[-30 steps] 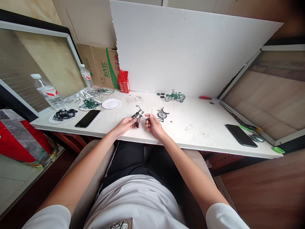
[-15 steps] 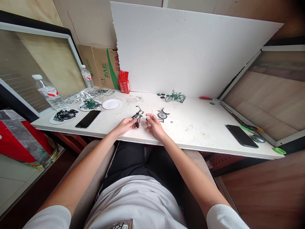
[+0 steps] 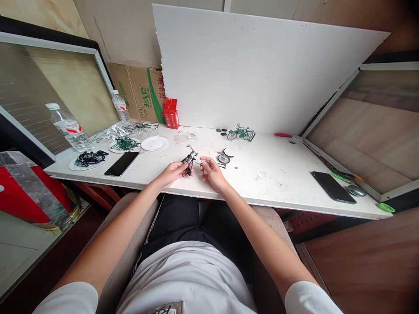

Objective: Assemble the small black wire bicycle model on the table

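My left hand [image 3: 173,171] is closed round the lower part of a small black model bicycle frame [image 3: 189,159], held just above the white table [image 3: 281,183]. My right hand [image 3: 212,171] pinches a tiny part right beside the frame; the part is too small to name. A loose black wheel [image 3: 223,157] lies on the table just beyond my right hand. A finished green model bicycle [image 3: 241,132] stands further back by the white foam board [image 3: 262,69].
At the left lie a black phone [image 3: 121,163], a white paper plate [image 3: 155,142], and plates with black parts [image 3: 87,158] and green parts [image 3: 123,143]. Two water bottles [image 3: 68,127], a red box [image 3: 171,113] and a cardboard box [image 3: 140,92] stand behind. Another phone [image 3: 333,186] lies right.
Both hands stay together at the black frame, with only slight finger shifts. The view has drifted a little.
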`<state>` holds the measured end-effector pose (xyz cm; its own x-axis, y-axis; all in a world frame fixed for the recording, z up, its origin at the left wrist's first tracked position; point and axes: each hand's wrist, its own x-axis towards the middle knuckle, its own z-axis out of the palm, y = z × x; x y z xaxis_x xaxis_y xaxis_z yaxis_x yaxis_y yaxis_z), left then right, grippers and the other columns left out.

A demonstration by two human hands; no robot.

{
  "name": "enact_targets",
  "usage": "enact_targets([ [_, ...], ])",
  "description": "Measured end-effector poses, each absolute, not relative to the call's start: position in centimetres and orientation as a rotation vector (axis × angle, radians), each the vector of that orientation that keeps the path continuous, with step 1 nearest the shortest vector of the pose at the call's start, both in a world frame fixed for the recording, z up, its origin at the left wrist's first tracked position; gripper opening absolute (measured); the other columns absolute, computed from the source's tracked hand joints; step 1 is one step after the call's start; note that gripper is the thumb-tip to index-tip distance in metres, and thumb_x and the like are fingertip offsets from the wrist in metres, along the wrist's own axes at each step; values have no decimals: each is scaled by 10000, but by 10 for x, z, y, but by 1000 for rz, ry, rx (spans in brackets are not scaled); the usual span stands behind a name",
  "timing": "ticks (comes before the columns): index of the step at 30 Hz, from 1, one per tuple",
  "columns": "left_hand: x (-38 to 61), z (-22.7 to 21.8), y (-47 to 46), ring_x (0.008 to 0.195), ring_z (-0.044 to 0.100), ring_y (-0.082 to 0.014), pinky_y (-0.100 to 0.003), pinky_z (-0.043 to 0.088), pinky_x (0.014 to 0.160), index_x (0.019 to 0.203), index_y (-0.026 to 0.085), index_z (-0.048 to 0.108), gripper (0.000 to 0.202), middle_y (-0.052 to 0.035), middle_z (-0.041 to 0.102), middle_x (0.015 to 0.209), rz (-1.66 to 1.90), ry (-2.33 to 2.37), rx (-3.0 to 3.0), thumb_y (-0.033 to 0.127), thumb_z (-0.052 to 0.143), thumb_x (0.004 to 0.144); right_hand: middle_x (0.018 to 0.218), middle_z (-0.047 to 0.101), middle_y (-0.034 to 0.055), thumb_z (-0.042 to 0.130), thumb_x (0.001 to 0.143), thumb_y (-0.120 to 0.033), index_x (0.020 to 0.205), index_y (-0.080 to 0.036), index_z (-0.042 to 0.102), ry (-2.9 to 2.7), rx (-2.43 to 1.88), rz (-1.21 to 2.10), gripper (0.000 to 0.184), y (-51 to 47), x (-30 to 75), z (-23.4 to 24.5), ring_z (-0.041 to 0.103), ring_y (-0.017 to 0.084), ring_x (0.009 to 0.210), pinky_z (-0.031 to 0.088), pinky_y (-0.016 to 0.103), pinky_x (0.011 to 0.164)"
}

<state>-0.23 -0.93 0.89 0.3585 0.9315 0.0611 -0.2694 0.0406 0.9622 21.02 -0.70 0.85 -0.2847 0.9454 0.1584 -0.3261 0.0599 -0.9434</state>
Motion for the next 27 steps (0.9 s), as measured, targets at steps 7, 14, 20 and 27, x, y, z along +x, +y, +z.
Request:
enact_targets([
  [7, -2, 9, -9, 926, 694, -213, -389, 499, 959, 1053, 98, 751, 511, -110, 752, 966, 1057, 744, 1159, 535, 846, 805, 952, 568, -5, 794, 818, -539, 1153, -261, 630, -1256, -746, 1421, 465, -6, 210, 7, 526, 127, 755, 459, 222, 503],
  [14, -4, 8, -8, 944, 697, -208, -376, 502, 959, 1071, 100, 756, 462, -115, 757, 991, 1064, 733, 1134, 487, 839, 831, 962, 555, -3, 803, 801, -505, 1094, -255, 656, -1244, -738, 1444, 413, -5, 211, 5, 523, 128, 757, 458, 220, 502],
  [20, -7, 4, -6, 1032, 720, -242, -418, 505, 1035, 1125, 107, 754, 434, -153, 767, 1090, 1080, 708, 1102, 453, 814, 870, 717, 436, -48, 722, 846, -639, 1103, -240, 670, -1210, -754, 1472, 478, -3, 211, 4, 425, 125, 608, 436, 246, 493],
  [27, -4, 1, -5, 936, 688, -200, -366, 520, 938, 1083, 111, 763, 437, -121, 764, 1037, 1095, 748, 1179, 473, 829, 848, 680, 463, -50, 798, 778, -637, 1042, -205, 703, -1566, -891, 1276, 515, -17, 207, 14, 378, 107, 578, 358, 252, 526],
])
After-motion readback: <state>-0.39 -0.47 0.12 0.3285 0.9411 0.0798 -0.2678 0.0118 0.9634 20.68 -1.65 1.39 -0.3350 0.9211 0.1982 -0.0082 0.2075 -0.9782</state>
